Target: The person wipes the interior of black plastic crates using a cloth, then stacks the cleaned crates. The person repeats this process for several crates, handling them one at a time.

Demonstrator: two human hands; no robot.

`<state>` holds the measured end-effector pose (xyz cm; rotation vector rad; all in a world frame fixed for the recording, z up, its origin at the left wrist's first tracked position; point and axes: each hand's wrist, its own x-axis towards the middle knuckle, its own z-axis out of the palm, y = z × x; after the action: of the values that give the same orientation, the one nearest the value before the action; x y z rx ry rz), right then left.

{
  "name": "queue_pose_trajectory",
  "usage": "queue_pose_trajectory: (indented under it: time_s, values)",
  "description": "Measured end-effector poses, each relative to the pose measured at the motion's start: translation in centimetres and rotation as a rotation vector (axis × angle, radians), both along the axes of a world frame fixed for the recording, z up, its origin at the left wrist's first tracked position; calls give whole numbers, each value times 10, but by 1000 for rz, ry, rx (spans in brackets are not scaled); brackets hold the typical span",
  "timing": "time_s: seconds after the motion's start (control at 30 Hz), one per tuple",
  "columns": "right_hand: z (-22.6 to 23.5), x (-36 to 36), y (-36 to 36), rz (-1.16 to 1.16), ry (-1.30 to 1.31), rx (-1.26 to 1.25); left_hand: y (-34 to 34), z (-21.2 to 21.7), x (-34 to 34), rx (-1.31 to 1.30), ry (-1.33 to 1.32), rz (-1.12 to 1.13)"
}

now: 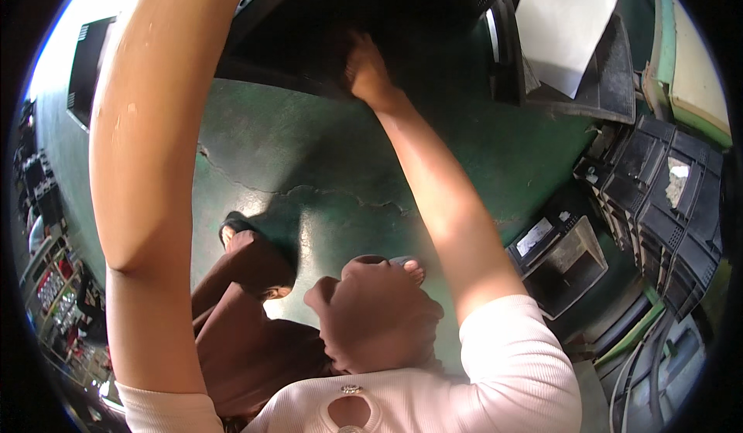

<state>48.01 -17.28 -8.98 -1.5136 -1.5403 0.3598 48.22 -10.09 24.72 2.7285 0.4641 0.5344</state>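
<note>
In the head view, you stand on a green floor (333, 150) with a crack running across it. Your left arm (147, 162) goes up the left side and out past the top edge, so your left hand is out of sight. You cannot tell from here what its grip is doing.

Your right arm (441, 185) reaches up and ahead. Your right hand (368, 69) is at the near edge of a big dark thing (275, 77) at the top. Its fingers fade into the shade, so you cannot tell if that grip is wide, narrow or holding on. The dark thing is in front of you, and it is too dark to see what kind it is.

To the right of it, a white sheet (569, 27) leans in a black bin (611, 85). Nearer you on the right are black crates (654, 177) and a small open box (573, 270).
</note>
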Motion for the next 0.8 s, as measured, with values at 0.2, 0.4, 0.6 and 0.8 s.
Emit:
queue_pose_trajectory:
  time_s: [0.2, 0.4, 0.6, 0.8]
  values:
    - [28, -8, -73, 71, -170, -237, -44, -11, -20, 184, -63, -5]
    - [54, 10, -151, 298, -141, -281, -34, -8, -59, -373, -77, 153]
    - [48, -6, -156, 209, -200, -311, -76, -6, -56, 118, -46, 218]
    - [0, -34, -121, 31, -155, -92, -95, 23, -74, -107, 140, -47]
